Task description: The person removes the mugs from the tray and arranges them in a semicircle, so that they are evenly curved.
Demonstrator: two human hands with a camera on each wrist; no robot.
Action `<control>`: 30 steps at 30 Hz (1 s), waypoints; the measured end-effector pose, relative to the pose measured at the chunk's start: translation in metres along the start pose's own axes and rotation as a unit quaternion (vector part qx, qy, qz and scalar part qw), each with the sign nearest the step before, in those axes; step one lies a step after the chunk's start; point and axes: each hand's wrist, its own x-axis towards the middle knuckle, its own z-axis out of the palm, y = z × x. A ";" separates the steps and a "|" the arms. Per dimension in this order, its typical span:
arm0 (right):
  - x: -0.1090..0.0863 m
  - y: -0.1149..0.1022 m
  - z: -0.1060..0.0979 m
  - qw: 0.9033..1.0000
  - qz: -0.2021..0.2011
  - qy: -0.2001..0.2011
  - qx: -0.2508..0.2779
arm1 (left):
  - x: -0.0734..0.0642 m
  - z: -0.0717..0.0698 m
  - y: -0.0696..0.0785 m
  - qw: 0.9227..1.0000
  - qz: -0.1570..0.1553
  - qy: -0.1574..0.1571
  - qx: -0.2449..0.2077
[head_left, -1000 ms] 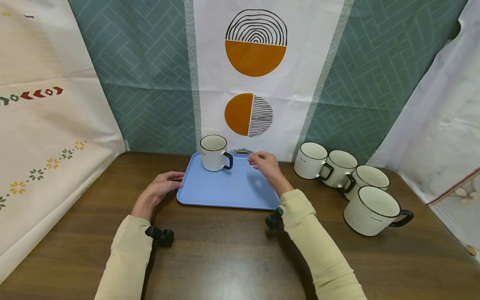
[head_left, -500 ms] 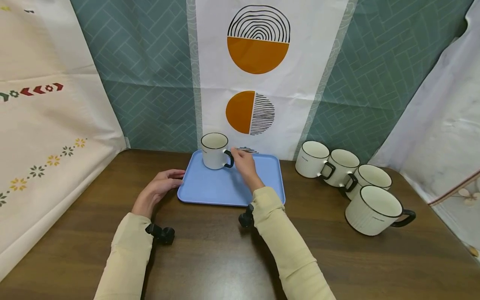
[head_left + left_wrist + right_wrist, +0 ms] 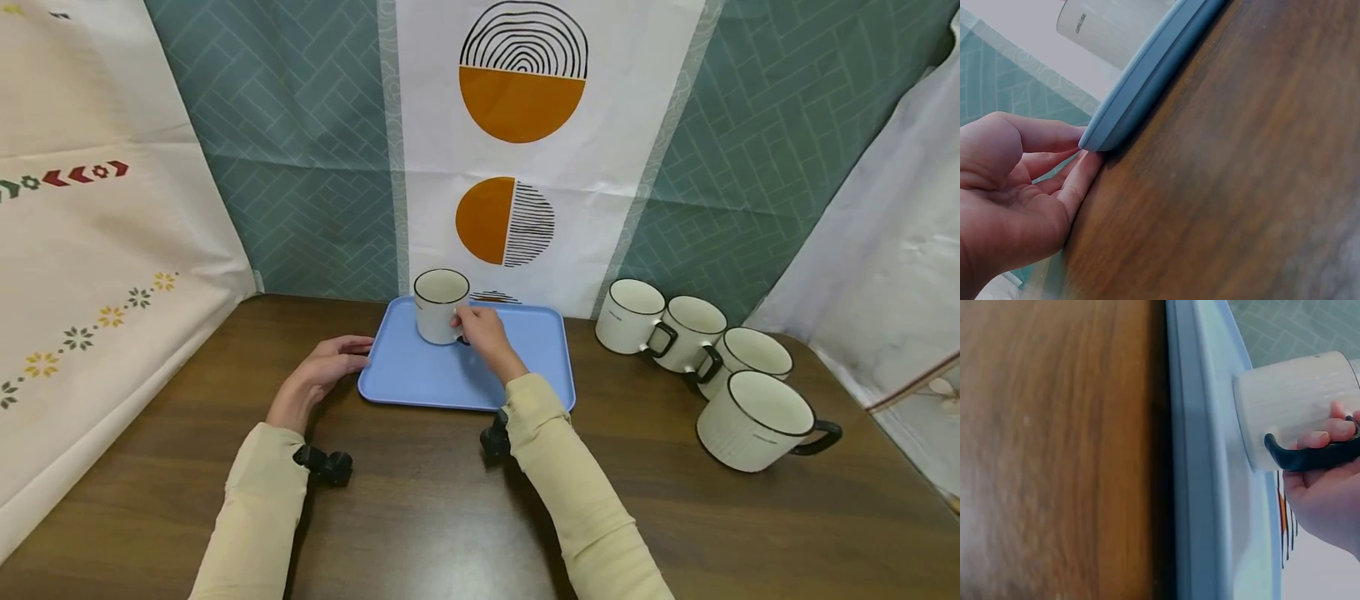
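A white mug (image 3: 435, 321) with a dark rim and black handle (image 3: 1316, 456) stands at the back left of a light blue tray (image 3: 420, 379). My right hand (image 3: 483, 333) holds that mug by its handle, fingers curled through it, as the right wrist view shows. At the tray's left edge is my left hand (image 3: 326, 367). In the left wrist view its thumb (image 3: 1054, 134) lies at the top of the rim and its fingers reach in low beneath, pinching the edge. The mug's base is at the tray's surface.
To the right of the tray, several similar white mugs stand close together on the brown table (image 3: 420, 500), the nearest mug (image 3: 753, 425) with its handle pointing right. Patterned cloth (image 3: 315, 167) hangs behind the table and at both sides.
My right hand has come left from over the tray's right side and taken the mug's handle. The mug has shifted slightly right and nearer on the tray. My left hand stays at the edge.
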 end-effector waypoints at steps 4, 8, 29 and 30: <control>0.000 0.001 -0.006 0.999 -0.009 -0.034 0.028 | -0.001 0.000 0.002 1.000 0.001 0.000 0.000; 0.000 0.003 -0.012 0.997 -0.015 -0.051 0.048 | -0.001 0.000 0.002 1.000 -0.003 0.003 0.001; -0.056 0.012 -0.070 0.992 -0.019 -0.077 0.094 | -0.001 0.001 0.001 1.000 0.006 0.000 0.006; -0.060 0.013 -0.073 0.992 -0.022 -0.077 0.099 | -0.001 0.001 0.000 1.000 0.007 0.002 0.005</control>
